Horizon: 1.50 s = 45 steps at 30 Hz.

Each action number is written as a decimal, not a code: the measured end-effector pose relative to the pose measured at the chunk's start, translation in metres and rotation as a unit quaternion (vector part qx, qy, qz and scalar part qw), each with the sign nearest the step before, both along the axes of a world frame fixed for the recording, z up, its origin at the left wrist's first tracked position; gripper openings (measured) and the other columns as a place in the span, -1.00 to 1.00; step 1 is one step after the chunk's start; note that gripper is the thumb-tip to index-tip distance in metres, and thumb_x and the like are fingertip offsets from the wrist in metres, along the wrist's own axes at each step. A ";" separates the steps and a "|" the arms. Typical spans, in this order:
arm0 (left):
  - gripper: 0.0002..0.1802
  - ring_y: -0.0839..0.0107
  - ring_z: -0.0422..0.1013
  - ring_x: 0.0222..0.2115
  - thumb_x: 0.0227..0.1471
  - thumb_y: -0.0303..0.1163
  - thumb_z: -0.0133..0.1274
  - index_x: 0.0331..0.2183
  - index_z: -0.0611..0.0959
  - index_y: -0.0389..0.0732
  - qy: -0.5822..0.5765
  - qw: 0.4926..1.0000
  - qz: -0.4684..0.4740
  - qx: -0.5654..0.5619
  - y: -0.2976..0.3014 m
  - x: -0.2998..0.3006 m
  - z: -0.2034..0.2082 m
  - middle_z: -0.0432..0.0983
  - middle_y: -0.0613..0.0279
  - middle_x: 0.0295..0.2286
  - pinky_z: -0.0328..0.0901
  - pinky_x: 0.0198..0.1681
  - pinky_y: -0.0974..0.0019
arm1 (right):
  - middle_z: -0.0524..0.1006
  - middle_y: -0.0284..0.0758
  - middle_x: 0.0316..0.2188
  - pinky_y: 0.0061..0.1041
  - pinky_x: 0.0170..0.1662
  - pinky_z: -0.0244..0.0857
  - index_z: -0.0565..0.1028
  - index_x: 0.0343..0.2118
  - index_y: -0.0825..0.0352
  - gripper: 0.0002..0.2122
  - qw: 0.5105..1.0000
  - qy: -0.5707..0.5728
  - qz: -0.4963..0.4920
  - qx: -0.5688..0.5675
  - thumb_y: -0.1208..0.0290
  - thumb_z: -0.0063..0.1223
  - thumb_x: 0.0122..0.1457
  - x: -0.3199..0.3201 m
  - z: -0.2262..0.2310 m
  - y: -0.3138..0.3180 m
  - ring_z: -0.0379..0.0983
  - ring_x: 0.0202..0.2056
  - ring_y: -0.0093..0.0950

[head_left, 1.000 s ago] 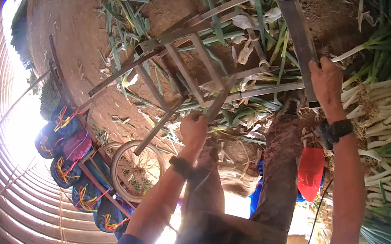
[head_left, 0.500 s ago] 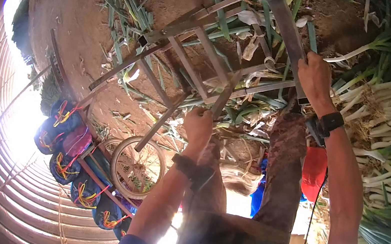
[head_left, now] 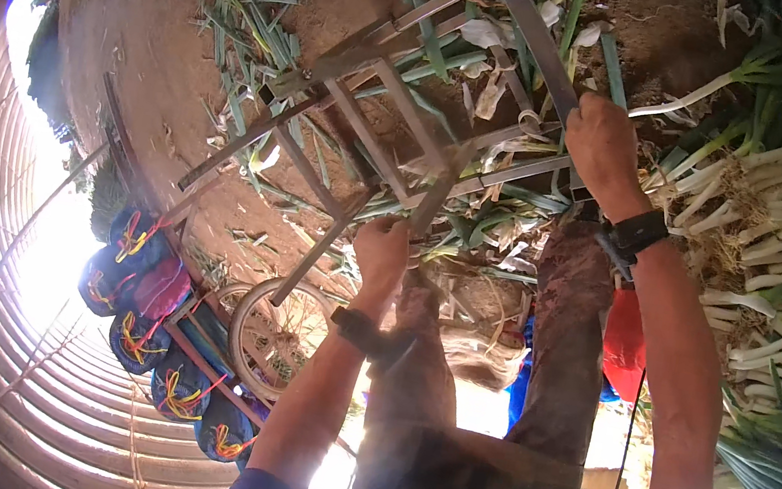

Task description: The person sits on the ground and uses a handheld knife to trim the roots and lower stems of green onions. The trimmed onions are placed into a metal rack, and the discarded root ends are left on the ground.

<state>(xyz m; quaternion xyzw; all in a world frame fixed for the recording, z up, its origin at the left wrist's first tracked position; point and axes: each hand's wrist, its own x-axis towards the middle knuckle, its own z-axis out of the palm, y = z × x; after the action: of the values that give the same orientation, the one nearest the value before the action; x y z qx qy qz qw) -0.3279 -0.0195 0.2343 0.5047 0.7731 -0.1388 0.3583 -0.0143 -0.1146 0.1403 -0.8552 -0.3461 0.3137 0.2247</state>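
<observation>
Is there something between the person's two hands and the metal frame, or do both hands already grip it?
Nothing visible stands between them. The left hand is closed on a lower bar of the metal frame, and the right hand is closed on its long side bar. Loose green leaves lie under the frame, not between hands and bars.

frame (head_left: 397,134): dull grey metal bars, matt and scuffed, gripped by both hands
ground (head_left: 183,82): dry brown soil, rough and crumbly, beyond the left hand (head_left: 382,251)
leeks (head_left: 766,240): smooth white stalks, matt green leaves, hairy roots, just beside the right hand (head_left: 606,147)
watch strap (head_left: 637,233): black, matt, on the right wrist
wheel (head_left: 281,334): thin metal rim and spokes, below the left hand
bags (head_left: 143,278): blue and pink woven cloth, yellow cord, left of the wheel
trousers (head_left: 564,341): coarse cloth caked with dry mud
</observation>
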 end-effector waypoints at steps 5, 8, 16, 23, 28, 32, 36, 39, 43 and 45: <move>-0.66 0.24 0.61 -0.52 0.07 -0.36 0.11 -0.23 0.73 -0.45 -0.015 0.998 0.064 -0.009 -0.001 0.010 0.006 0.65 -0.01 -0.47 0.48 -0.45 0.22 | 0.50 0.03 -0.50 0.08 -0.30 0.33 0.43 -0.48 0.42 -0.80 1.000 0.004 0.001 0.015 0.42 0.04 0.23 0.001 -0.007 -0.003 0.47 -0.38 0.12; -0.68 0.28 0.59 -0.56 0.08 -0.40 0.10 -0.22 0.72 -0.46 -0.003 0.999 0.032 0.003 0.001 0.014 0.008 0.64 0.01 -0.45 0.49 -0.54 0.24 | 0.51 0.01 -0.51 0.07 -0.27 0.34 0.43 -0.47 0.42 -0.81 1.000 -0.001 -0.006 0.019 0.43 0.03 0.23 -0.004 -0.008 -0.005 0.48 -0.37 0.11; -0.69 0.22 0.56 -0.59 0.10 -0.43 0.10 -0.19 0.62 -0.50 -0.045 0.993 0.101 -0.031 0.004 0.020 0.009 0.61 -0.02 -0.41 0.52 -0.61 0.22 | 0.54 0.12 -0.20 -0.12 -0.01 0.39 0.47 -0.07 0.46 -0.66 0.935 0.263 -0.177 0.157 0.26 0.13 0.28 -0.005 0.019 -0.029 0.52 -0.14 0.03; -0.76 0.28 0.53 -0.58 0.15 -0.35 0.09 -0.27 0.63 -0.35 -0.074 0.994 0.049 -0.064 0.006 0.011 0.009 0.57 0.13 -0.44 0.43 -0.58 0.23 | 0.63 -0.08 -0.36 -0.10 -0.17 0.45 0.58 -0.14 0.30 -0.58 0.897 0.308 0.133 -0.289 -0.03 0.06 0.27 -0.081 0.167 -0.251 0.59 -0.30 -0.07; -0.67 0.26 0.55 -0.56 0.09 -0.35 0.07 -0.23 0.67 -0.46 -0.130 0.990 -0.011 -0.061 0.013 -0.006 0.003 0.59 0.03 -0.41 0.49 -0.55 0.21 | 0.67 -0.21 -0.36 -0.21 -0.14 0.48 0.68 -0.28 0.20 -0.47 0.689 0.601 0.288 -0.285 -0.27 0.07 0.16 -0.278 0.340 -0.360 0.63 -0.27 -0.19; -0.71 0.28 0.50 -0.49 0.14 -0.31 0.07 -0.32 0.63 -0.40 -0.163 0.971 -0.166 -0.052 0.019 -0.021 -0.004 0.54 0.11 -0.41 0.43 -0.44 0.13 | 0.67 -0.19 -0.28 -0.25 -0.08 0.46 0.64 -0.20 0.28 -0.69 0.812 0.534 -0.186 0.145 0.10 0.09 0.29 -0.340 0.373 -0.408 0.60 -0.25 -0.20; -0.79 0.30 0.48 -0.30 0.16 -0.42 0.08 -0.16 0.53 -0.27 -0.181 0.940 -0.267 -0.116 0.028 -0.034 -0.013 0.49 0.18 -0.27 0.39 -0.24 0.19 | 0.66 -0.19 -0.26 -0.24 -0.07 0.46 0.63 -0.18 0.29 -0.68 0.783 0.554 -0.097 -0.266 0.11 0.07 0.29 -0.326 0.301 -0.420 0.60 -0.23 -0.21; -0.76 0.33 0.51 -0.24 0.19 -0.32 0.06 -0.14 0.56 -0.22 -0.210 0.958 0.052 -0.191 0.036 -0.044 -0.020 0.50 0.19 -0.28 0.44 -0.19 0.24 | 0.66 -0.19 -0.24 -0.24 -0.06 0.45 0.63 -0.17 0.29 -0.68 0.823 0.469 -0.150 -0.283 0.11 0.06 0.30 -0.306 0.221 -0.422 0.59 -0.22 -0.21; -0.62 0.29 0.59 -0.26 0.26 -0.14 0.00 -0.07 0.57 -0.23 -0.238 0.946 -0.169 -0.144 0.045 -0.049 -0.011 0.57 0.16 -0.29 0.53 -0.15 0.22 | 0.65 -0.19 -0.22 -0.23 -0.05 0.45 0.62 -0.16 0.29 -0.68 0.850 0.398 -0.207 -0.277 0.12 0.04 0.31 -0.290 0.098 -0.430 0.59 -0.20 -0.21; -0.62 0.22 0.62 -0.29 0.27 -0.19 -0.01 -0.04 0.54 -0.28 -0.217 0.954 -0.093 -0.185 0.044 -0.045 0.003 0.60 0.13 -0.24 0.54 -0.15 0.18 | 0.65 -0.18 -0.21 -0.23 -0.04 0.44 0.62 -0.15 0.29 -0.68 0.851 0.386 -0.224 -0.278 0.12 0.04 0.31 -0.288 0.032 -0.434 0.58 -0.19 -0.22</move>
<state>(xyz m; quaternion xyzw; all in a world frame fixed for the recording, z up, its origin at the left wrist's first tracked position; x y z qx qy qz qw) -0.3731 0.0250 0.2370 0.5171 0.5874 -0.1993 0.5899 -0.3022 -0.5487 0.1725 -0.7459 0.0708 0.6433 0.1572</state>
